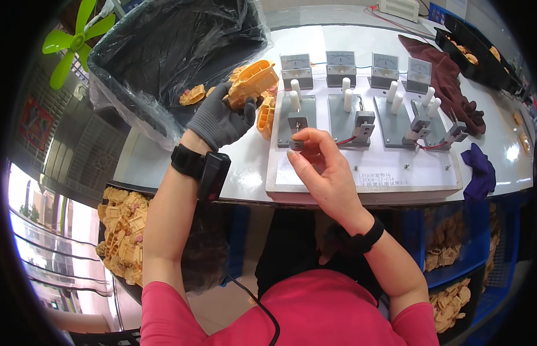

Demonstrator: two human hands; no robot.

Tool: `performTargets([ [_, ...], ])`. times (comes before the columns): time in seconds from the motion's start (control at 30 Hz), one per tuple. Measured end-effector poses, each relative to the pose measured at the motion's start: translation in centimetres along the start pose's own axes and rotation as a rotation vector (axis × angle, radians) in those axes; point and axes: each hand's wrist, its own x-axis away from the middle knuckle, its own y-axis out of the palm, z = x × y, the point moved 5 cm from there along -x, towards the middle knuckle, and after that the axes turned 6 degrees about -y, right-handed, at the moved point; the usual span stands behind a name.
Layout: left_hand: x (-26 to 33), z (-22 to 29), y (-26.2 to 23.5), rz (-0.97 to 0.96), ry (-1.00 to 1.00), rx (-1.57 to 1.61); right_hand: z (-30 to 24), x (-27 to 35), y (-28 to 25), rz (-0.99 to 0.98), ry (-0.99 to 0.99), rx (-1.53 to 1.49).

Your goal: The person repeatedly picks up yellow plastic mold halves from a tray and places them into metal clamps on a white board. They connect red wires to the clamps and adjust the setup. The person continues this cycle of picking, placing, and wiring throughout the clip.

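My left hand [221,118], in a grey glove, is closed around a hollow orange-tan plastic housing [252,82], held up with its open side facing up and away. More tan plastic parts [266,118] lie on the white table just beyond it. My bare right hand [325,167] is at the leftmost station of a test fixture, thumb and forefinger closed at a small grey block [297,145] on its front. Two white pegs [295,101] stand on that station's grey plate. Behind it stands a small analog meter [296,69].
Several similar stations with pegs and meters [385,68] run to the right on the white base [314,181]. At the left is a bin lined with black plastic [164,52], beside a green fan [78,41]. A brown cloth [447,81] and purple cloth [479,170] lie right. Tan parts [125,230] fill a container below.
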Motion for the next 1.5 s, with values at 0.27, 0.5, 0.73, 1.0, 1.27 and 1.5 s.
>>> performTargets([
  [0.27,0.0,0.2,0.3,0.082,0.084,-0.049,-0.2,0.0,0.0,0.018,-0.036,-0.001],
  [0.5,-0.8,0.0,4.7,0.324,0.75,-0.709,0.2,0.0,0.0,-0.017,-0.017,-0.006],
  [0.73,1.5,-1.9,8.1,0.146,1.11,-1.59,0.1,0.0,0.0,0.0,-0.013,-0.009],
  [1.0,2.3,-3.8,8.2,0.066,0.919,-1.849,0.0,0.0,0.1,-0.004,-0.013,-0.031],
  [1.27,0.8,-1.4,4.0,0.236,0.777,-1.48,0.4,0.6,-0.7,0.11,-0.057,0.049],
  [1.5,-3.4,-1.0,-2.4,0.62,0.242,-1.83,-1.1,1.4,-1.5,0.109,-0.08,0.018],
])
